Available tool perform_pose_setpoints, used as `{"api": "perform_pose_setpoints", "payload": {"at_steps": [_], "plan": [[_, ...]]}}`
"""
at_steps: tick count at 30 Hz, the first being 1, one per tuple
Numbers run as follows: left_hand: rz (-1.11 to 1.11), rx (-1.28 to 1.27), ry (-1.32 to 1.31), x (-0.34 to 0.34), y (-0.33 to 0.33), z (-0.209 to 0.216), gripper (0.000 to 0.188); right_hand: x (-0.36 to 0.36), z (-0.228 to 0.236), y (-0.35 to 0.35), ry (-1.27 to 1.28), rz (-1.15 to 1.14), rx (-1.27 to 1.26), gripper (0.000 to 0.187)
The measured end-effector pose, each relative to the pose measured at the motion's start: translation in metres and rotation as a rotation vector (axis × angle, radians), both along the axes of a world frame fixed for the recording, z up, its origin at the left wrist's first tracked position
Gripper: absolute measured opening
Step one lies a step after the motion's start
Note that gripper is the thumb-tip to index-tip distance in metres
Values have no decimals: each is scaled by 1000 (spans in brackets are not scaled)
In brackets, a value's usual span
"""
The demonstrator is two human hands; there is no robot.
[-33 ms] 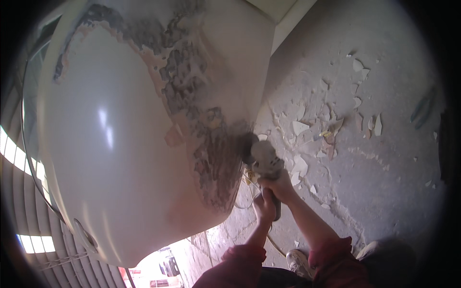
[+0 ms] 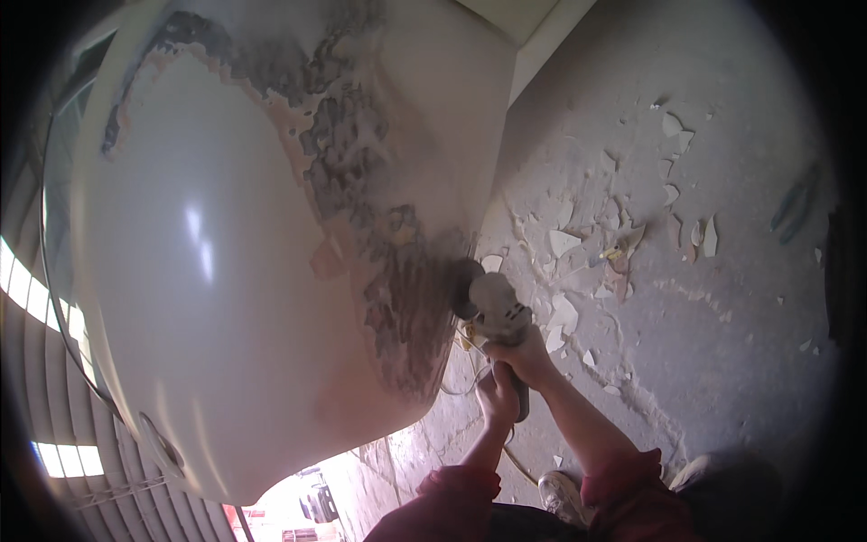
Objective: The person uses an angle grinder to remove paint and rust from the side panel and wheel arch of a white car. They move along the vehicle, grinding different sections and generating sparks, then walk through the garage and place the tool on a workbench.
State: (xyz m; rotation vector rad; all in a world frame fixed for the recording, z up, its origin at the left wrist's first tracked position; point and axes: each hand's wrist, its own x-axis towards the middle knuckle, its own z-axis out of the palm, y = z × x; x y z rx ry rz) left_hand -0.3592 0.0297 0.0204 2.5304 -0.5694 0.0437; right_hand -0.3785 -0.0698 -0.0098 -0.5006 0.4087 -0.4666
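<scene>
Both hands are wrapped round an angle grinder [image 2: 498, 307] with a dusty, pale grey head. My right hand [image 2: 526, 355] grips its body just behind the head, and my left hand [image 2: 497, 396] holds the dark rear part closer to me. The grinder's dark round disc [image 2: 466, 287] is at the right edge of a white vehicle panel [image 2: 226, 334], touching or nearly touching it. A rough patch [image 2: 406, 312], stripped to grey and brown in streaks, runs up the panel from there. Pinkish areas border the stripped surface.
Broken pale flakes [image 2: 564, 242] lie scattered over the dusty concrete floor [image 2: 713, 361] to the right. A cord [image 2: 517, 462] trails below the grinder near my shoe [image 2: 562, 495]. A handle [image 2: 163, 444] is set in the panel at lower left, beside a slatted wall [image 2: 45, 379].
The grinder has shifted slightly downward with both hands still on it. Its disc shows more plainly now. The vehicle panel has not moved.
</scene>
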Motion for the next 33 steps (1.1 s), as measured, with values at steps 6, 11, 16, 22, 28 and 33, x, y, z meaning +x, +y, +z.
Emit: {"api": "perform_pose_setpoints", "payload": {"at_steps": [6, 11, 16, 22, 28, 33], "plan": [[3, 155, 113, 10, 0, 0, 62, 6, -11, -8, -83, 45, 77, 25], [9, 139, 96, -15, 32, -1, 59, -9, -10, 27, -81, 76, 39, 36], [-36, 174, 10, -12, 50, -2, 57, -4, -20, 40, -122, 172, 81, 36], [6, 109, 37, -10, 43, 3, 50, -4, -12, 41, -165, 74, 70, 33], [-44, 152, -2, -15, 49, 3, 54, -7, -13, 39, -170, 79, 105, 28], [25, 74, 23, -15, 56, 0, 52, -6, -13, 51, -147, 39, 58, 24]]}}
